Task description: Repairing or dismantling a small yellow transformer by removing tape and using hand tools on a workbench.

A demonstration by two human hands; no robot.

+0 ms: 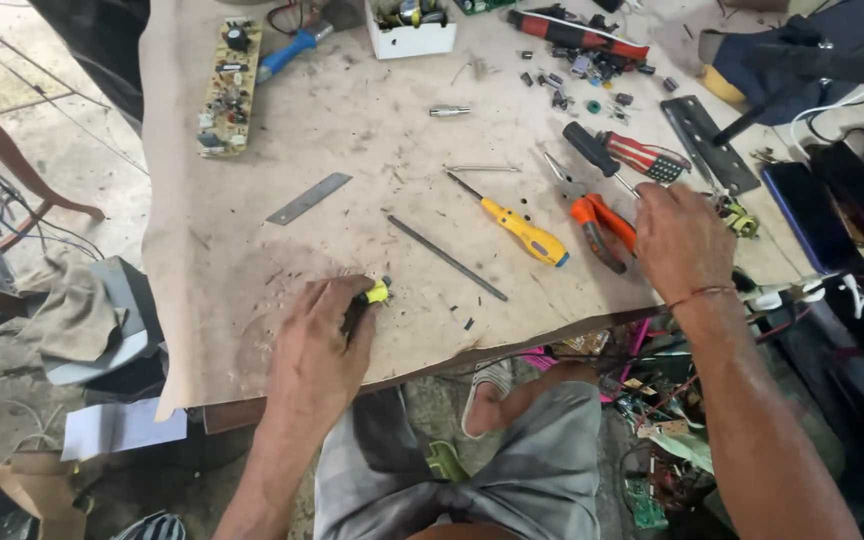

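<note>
Open middle, crowded right side

Bare brown paper table cover (252,230) lies free between the flat grey metal strip (309,198) and the thin dark steel rod (446,257); rightward, the yellow-handled screwdriver (524,232), orange-handled pliers (600,228) and striped-handled screwdriver (642,155) crowd the way.

A green circuit board (229,88), a flat metal strip (309,198), a thin dark rod (446,258), a yellow-handled screwdriver (512,225) and a white box (410,38) lie on the worn tabletop (372,110)
</note>
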